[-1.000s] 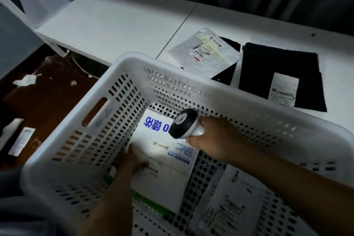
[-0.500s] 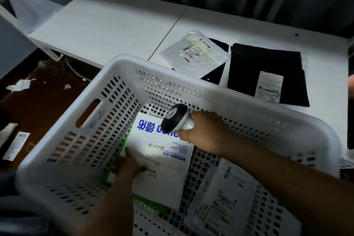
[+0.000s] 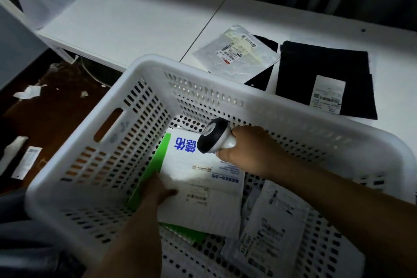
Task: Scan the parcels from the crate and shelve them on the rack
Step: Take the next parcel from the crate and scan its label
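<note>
A white perforated crate [image 3: 225, 95] fills the foreground. Inside it lies a white padded parcel with blue print [image 3: 203, 189], on top of a green parcel [image 3: 155, 165]. My left hand [image 3: 155, 192] holds the white parcel's left edge, thumb on its top face. My right hand [image 3: 250, 151] grips a black-and-white barcode scanner [image 3: 214, 136] just above the parcel, and its light falls on the label. Another white labelled parcel [image 3: 270, 237] lies at the crate's right.
Behind the crate runs a white rack shelf [image 3: 135, 18]. On it lie a grey plastic parcel [image 3: 234, 52] and a black parcel with a white label [image 3: 325, 79]. Paper scraps [image 3: 27, 92] litter the brown floor at left.
The view has shifted a little. The white parcel has slid right, uncovering the green parcel's left edge. The scanner stays over the parcel.
</note>
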Demonstrator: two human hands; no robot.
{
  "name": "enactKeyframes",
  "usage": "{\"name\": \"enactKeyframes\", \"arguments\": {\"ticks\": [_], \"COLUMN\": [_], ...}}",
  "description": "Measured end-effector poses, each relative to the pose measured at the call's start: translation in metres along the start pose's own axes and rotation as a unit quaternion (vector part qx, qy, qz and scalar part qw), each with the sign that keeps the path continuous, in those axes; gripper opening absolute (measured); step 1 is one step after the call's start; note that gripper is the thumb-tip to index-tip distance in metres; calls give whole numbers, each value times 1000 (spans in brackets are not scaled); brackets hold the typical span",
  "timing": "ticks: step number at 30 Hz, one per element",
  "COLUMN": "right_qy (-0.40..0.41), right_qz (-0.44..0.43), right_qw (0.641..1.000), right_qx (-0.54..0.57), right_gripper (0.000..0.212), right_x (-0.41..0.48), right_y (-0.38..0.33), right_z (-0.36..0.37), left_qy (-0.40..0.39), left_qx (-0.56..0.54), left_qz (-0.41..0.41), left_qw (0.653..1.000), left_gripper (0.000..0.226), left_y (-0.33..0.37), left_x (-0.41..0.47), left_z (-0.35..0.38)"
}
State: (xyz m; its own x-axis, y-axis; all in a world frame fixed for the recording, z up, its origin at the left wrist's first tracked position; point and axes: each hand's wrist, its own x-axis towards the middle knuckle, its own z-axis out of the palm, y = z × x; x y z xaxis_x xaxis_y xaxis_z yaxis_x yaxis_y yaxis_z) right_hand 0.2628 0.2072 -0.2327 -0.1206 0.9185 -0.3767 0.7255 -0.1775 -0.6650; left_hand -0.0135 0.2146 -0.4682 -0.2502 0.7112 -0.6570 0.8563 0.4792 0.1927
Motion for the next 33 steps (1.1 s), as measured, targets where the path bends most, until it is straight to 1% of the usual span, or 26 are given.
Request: {"name": "enactKeyframes", "arguments": {"ticks": [3,4,5,6,7,8,9,10,11,13,15,18,22,24,27,30,33], "right_qy": [-4,-4,-3,-3,-1,2,5,10,15,28,45,60,53,44,46,54,49], "right_qz": [6,9,8,8,7,6,5,1,-3,-7,1,2,13,25,23,11,-6], "right_qw": [1000,1000,1000,1000,1000,1000,1000,1000,1000,999,995,987,977,968,959,957,962], "right_qx": [-6,-5,-2,5,12,15,16,16,15,32,93,152,205,247,278,287,270], "right_gripper": [30,29,28,26,26,26,27,29,30,28,26,24,18,16,16,17,17], "right_x": [-2,-4,-6,-8,-11,-15,-18,-23,-27,-38,-51,-67,-87,-98,-110,-119,-124], "right_y": [-4,-6,-9,-11,-13,-15,-16,-17,-17,-19,-19,-17,-15,-14,-14,-15,-18], "right_z": [-3,-5,-8,-11,-14,-19,-23,-28,-33,-43,-52,-67,-82,-90,-101,-109,-109], "left_qy": [-4,4,13,18,18,16,15,19,20,34,39,48,92,123,165,211,261], "left_qx": [-76,-95,-109,-115,-130,-135,-148,-153,-156,-141,-159,-209,-273,-316,-365,-414,-450], "left_qz": [32,49,73,104,133,152,166,177,196,238,259,262,246,234,224,230,234], "left_qw": [997,994,991,988,982,979,975,972,968,960,952,941,925,911,888,855,821], "left_gripper": [73,67,70,79,81,73,56,32,15,24,25,27,27,26,25,25,22], "left_y": [20,27,33,39,41,43,46,47,49,57,61,54,36,26,17,18,28], "left_x": [-10,-15,-22,-29,-35,-43,-51,-58,-67,-90,-116,-143,-178,-194,-214,-234,-245], "left_z": [-4,-8,-14,-20,-26,-33,-41,-50,-59,-81,-106,-138,-163,-166,-163,-157,-152]}}
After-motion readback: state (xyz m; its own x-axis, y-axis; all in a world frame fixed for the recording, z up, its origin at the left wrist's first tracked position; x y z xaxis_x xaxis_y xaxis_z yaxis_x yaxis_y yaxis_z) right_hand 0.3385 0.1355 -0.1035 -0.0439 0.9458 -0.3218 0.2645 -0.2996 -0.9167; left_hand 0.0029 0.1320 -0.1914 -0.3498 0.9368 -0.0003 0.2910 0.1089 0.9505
